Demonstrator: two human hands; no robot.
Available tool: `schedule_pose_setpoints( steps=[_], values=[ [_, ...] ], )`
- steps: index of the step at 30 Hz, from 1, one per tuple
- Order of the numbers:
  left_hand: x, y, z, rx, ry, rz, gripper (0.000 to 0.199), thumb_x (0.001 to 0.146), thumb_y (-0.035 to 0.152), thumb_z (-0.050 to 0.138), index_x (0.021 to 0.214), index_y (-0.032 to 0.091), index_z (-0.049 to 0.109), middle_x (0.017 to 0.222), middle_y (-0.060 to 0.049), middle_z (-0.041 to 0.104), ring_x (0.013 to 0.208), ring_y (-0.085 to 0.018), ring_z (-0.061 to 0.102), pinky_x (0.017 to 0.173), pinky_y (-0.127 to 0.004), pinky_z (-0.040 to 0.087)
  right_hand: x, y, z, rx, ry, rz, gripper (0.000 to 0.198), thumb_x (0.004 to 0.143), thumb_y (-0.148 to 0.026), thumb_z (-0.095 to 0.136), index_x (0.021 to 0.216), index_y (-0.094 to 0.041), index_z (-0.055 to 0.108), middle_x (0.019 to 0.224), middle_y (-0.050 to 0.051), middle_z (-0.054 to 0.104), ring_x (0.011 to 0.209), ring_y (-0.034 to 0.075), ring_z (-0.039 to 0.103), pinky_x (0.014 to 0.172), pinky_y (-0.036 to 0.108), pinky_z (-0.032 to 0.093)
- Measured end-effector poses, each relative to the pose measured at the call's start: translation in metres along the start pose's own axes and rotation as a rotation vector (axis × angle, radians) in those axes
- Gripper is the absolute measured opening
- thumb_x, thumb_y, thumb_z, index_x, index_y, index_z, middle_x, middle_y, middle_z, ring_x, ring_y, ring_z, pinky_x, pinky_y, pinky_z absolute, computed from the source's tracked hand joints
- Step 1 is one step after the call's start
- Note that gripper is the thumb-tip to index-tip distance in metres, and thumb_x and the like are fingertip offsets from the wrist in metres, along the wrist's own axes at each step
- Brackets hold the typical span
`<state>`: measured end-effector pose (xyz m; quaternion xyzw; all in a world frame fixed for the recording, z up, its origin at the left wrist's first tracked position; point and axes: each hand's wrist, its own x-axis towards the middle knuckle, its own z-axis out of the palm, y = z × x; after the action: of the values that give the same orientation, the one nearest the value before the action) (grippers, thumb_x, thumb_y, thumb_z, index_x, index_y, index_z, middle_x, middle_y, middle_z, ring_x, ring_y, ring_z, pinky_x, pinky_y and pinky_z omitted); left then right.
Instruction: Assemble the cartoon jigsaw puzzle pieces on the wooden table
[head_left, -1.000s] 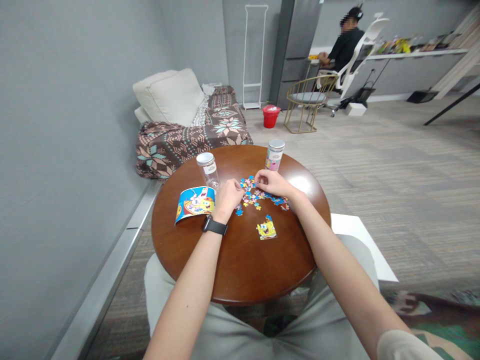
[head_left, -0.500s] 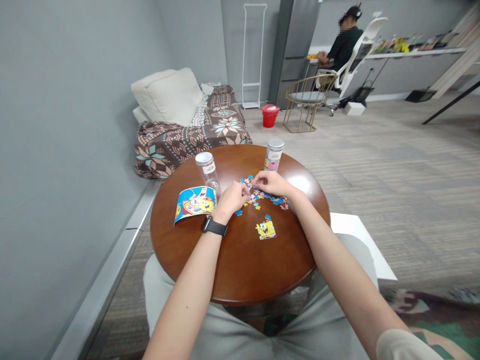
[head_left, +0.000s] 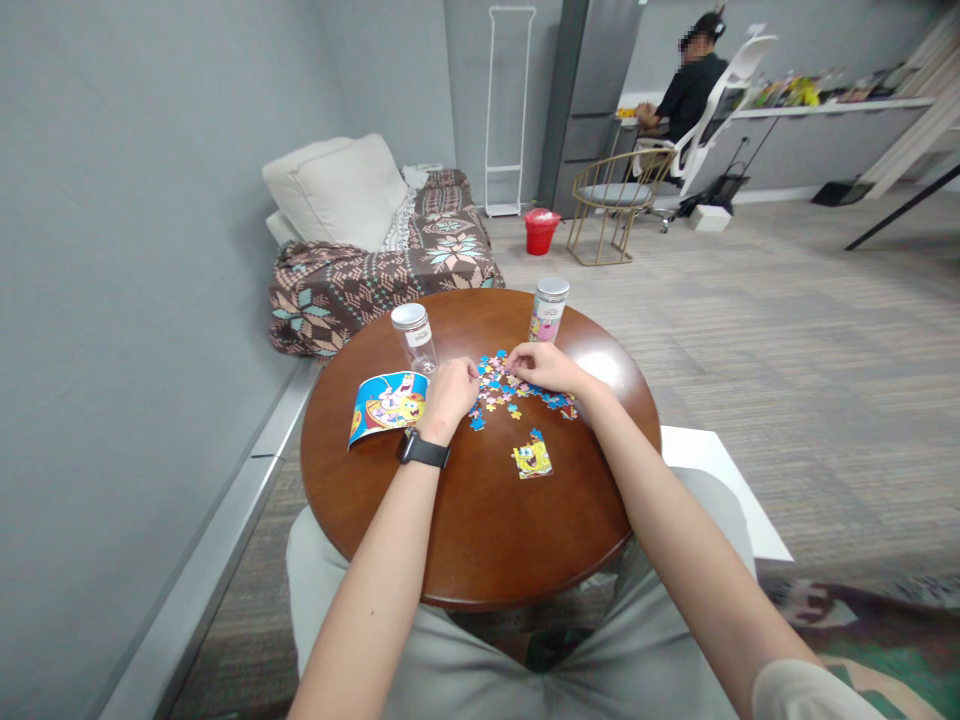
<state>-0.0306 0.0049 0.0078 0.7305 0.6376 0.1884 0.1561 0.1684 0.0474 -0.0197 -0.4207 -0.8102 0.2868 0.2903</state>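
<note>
Head view: round brown wooden table (head_left: 517, 550), two bare hands at work over it.
Loose pile: small blue, pink and yellow cardboard puzzle pieces (head_left: 495, 388), spread mid-table between and below the hands.
Joined block: small, mostly yellow face section with a blue piece at top (head_left: 532, 459), flat on the nearer side, apart from pile and hands.
Progress: joining looked early; one small block done, most pieces loose.
Left hand (head_left: 450, 390): fingers bent at pile's left edge.
Right hand (head_left: 546, 366): fingers bent over pile's far right.
Hands: apart from each other; couldn't tell if either pinched a piece.
Picture sheet: curled, glossy, blue-and-yellow print (head_left: 388, 408), just left of left hand.
Left jar: clear, pale lid (head_left: 415, 338), upright.
Right jar: silver lid, pink print or contents, unclear (head_left: 549, 310); base hidden behind right hand.
Hard to see: fingertips, single piece shapes, pieces under right hand.
</note>
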Motion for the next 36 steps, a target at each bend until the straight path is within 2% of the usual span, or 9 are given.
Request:
schedule_pose_setpoints(
  steps=[6, 11, 16, 22, 29, 36],
  values=[
    [0.0, 0.0, -0.006, -0.065, -0.046, -0.001, 0.005, 0.076, 0.021, 0.065, 0.077, 0.019, 0.07, 0.082, -0.006, 0.072, 0.078, -0.019, 0.066, 0.075, -0.026, 0.048, -0.001, 0.001, -0.001, 0.051, -0.094, -0.024, 0.016, 0.067, -0.016, 0.066, 0.083, -0.014, 0.068, 0.073, 0.001, 0.065, 0.06, 0.01, 0.057, 0.058, 0.021, 0.046],
    [-0.001, -0.003, -0.008, -0.094, -0.11, 0.024, 0.02, 0.064, 0.036, 0.078, 0.063, 0.019, 0.069, 0.066, -0.002, 0.069, 0.064, -0.016, 0.063, 0.064, -0.025, 0.046, 0.0, 0.003, -0.001, 0.012, -0.029, -0.001, 0.017, 0.07, -0.01, 0.059, 0.084, -0.014, 0.068, 0.072, 0.001, 0.066, 0.062, 0.01, 0.058, 0.06, 0.021, 0.047],
    [0.0, -0.005, -0.008, -0.096, -0.202, 0.08, 0.019, 0.061, 0.033, 0.08, 0.064, 0.018, 0.071, 0.063, -0.001, 0.068, 0.06, -0.015, 0.061, 0.059, -0.025, 0.043, 0.001, 0.004, -0.001, 0.017, 0.008, 0.021, 0.022, 0.072, -0.006, 0.053, 0.084, -0.014, 0.069, 0.074, 0.002, 0.069, 0.065, 0.012, 0.061, 0.065, 0.022, 0.049],
    [-0.001, -0.002, -0.008, -0.134, -0.262, 0.075, 0.011, 0.064, 0.027, 0.078, 0.068, 0.017, 0.073, 0.063, -0.001, 0.068, 0.06, -0.014, 0.061, 0.06, -0.024, 0.044, 0.001, 0.006, -0.001, 0.026, 0.056, 0.033, 0.02, 0.07, -0.006, 0.054, 0.082, -0.014, 0.069, 0.074, 0.003, 0.07, 0.067, 0.013, 0.063, 0.067, 0.024, 0.05],
    [-0.004, 0.004, -0.012, -0.127, -0.327, 0.058, 0.018, 0.058, 0.025, 0.082, 0.069, 0.017, 0.071, 0.062, 0.001, 0.066, 0.059, -0.013, 0.059, 0.056, -0.023, 0.042, 0.0, 0.007, 0.0, 0.017, 0.074, 0.012, 0.019, 0.071, -0.009, 0.056, 0.085, -0.014, 0.068, 0.072, 0.003, 0.069, 0.065, 0.012, 0.061, 0.064, 0.022, 0.049],
    [-0.004, 0.006, -0.012, -0.127, -0.305, 0.057, 0.02, 0.057, 0.02, 0.08, 0.07, 0.016, 0.065, 0.067, 0.002, 0.066, 0.06, -0.012, 0.058, 0.055, -0.022, 0.04, 0.001, 0.008, -0.002, -0.066, 0.114, 0.03, 0.018, 0.071, -0.008, 0.056, 0.082, -0.014, 0.069, 0.075, 0.003, 0.068, 0.065, 0.012, 0.06, 0.064, 0.022, 0.048]
  ],
)
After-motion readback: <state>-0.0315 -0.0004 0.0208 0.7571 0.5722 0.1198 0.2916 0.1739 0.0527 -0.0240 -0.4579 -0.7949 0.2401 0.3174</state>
